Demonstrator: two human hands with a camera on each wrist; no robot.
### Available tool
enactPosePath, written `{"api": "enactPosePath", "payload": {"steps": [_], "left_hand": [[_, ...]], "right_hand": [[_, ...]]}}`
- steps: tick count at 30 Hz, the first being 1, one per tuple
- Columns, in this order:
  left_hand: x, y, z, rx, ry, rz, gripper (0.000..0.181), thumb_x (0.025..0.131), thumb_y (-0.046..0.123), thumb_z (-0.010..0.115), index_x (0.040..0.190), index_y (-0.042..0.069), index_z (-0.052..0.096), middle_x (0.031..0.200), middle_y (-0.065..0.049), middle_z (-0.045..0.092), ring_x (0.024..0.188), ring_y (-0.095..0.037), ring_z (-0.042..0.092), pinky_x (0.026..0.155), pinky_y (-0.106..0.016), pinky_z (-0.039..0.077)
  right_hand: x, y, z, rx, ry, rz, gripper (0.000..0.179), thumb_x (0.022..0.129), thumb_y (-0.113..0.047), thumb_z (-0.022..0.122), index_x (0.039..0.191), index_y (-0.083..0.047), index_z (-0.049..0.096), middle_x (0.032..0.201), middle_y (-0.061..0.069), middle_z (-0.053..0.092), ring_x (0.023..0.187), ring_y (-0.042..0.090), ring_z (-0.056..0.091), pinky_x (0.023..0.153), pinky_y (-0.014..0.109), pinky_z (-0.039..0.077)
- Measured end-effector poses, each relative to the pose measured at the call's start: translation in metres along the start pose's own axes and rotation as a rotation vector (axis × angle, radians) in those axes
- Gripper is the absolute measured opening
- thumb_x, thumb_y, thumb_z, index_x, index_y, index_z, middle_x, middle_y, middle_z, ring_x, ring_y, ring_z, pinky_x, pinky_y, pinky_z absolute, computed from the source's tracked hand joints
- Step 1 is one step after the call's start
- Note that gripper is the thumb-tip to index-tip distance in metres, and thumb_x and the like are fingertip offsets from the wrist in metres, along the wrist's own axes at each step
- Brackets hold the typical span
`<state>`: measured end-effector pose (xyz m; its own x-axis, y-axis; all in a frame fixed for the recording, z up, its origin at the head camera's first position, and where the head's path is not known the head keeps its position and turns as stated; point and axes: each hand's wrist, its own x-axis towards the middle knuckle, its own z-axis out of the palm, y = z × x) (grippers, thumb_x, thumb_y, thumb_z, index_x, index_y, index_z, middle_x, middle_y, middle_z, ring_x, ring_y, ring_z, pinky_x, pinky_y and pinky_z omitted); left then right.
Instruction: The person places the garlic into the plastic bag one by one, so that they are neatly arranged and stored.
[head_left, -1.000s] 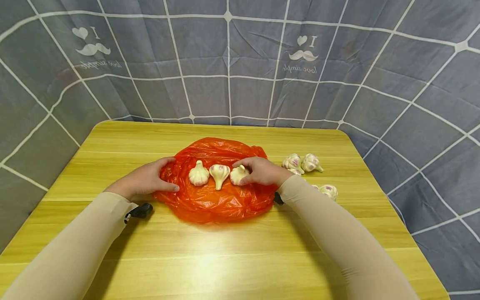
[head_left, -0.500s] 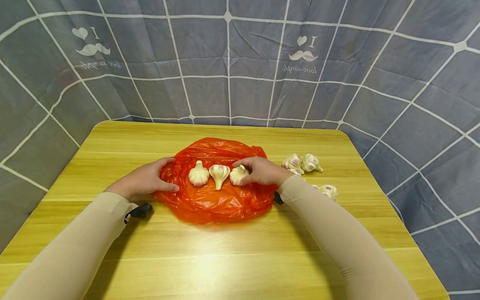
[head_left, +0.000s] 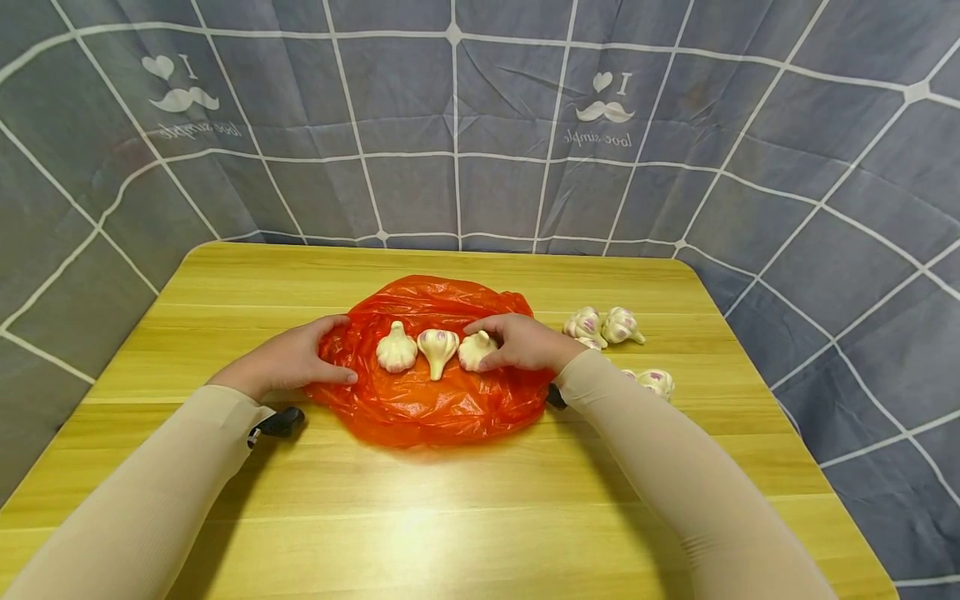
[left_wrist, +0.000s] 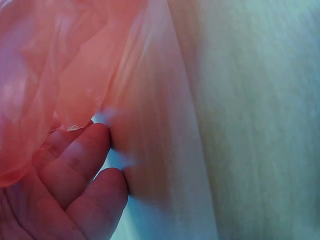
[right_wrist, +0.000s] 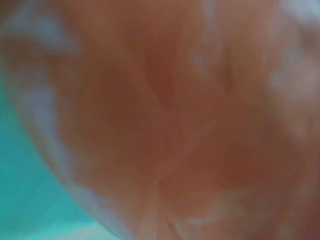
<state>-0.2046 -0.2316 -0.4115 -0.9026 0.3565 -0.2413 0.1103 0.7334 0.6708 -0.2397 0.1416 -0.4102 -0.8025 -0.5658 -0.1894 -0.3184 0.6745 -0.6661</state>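
A crinkled red plastic bag [head_left: 427,417] lies spread on the wooden table in the head view, its mouth opened upward. Three garlic bulbs sit in a row on it: a left bulb [head_left: 396,348], a middle bulb [head_left: 437,350] with its stem toward me, and a right bulb [head_left: 474,352]. My right hand [head_left: 525,342] grips the right bulb between thumb and fingers. At the bag's left edge, my left hand [head_left: 296,357] holds the plastic, thumb on the near side. The left wrist view shows curled fingers [left_wrist: 82,160] at the plastic's edge. Blurred red plastic [right_wrist: 160,125] fills most of the right wrist view.
Several more garlic bulbs [head_left: 621,325] lie on the table [head_left: 420,517] right of the bag, some partly hidden by my right arm. A grey curtain [head_left: 495,200] with white grid lines hangs behind the table and along both sides.
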Motion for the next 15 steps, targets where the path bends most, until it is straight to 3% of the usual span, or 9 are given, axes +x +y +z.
{"api": "enactPosePath", "payload": {"steps": [7,13,15], "left_hand": [[-0.0006,0.0004,-0.0012,-0.009,-0.004,0.002,0.116,0.081,0.048,0.089,0.166,0.003,0.022,0.163,-0.026,0.039,0.146,-0.047,0.043,0.122,-0.065,0.036],[-0.0008,0.0002,-0.0017,-0.021,-0.005,0.011,0.115,0.082,0.046,0.088,0.165,0.003,0.023,0.163,-0.026,0.040,0.146,-0.046,0.044,0.122,-0.064,0.036],[-0.0011,0.0003,-0.0021,-0.021,-0.005,0.012,0.115,0.082,0.046,0.089,0.165,0.002,0.023,0.163,-0.026,0.040,0.146,-0.046,0.044,0.122,-0.064,0.036]], "right_hand": [[0.0004,-0.0010,-0.0008,-0.006,0.002,0.002,0.061,0.089,-0.019,0.086,0.147,-0.018,0.063,0.134,0.007,0.070,0.113,0.020,0.058,0.111,0.038,0.049],[-0.0014,-0.0055,-0.0035,-0.022,-0.001,0.005,0.064,0.089,-0.020,0.086,0.148,-0.017,0.061,0.119,0.006,0.069,0.102,0.020,0.055,0.095,0.032,0.050],[-0.0030,-0.0082,-0.0054,-0.026,0.001,0.002,0.066,0.089,-0.020,0.086,0.150,-0.016,0.060,0.121,0.006,0.068,0.102,0.021,0.055,0.095,0.032,0.051]]}}
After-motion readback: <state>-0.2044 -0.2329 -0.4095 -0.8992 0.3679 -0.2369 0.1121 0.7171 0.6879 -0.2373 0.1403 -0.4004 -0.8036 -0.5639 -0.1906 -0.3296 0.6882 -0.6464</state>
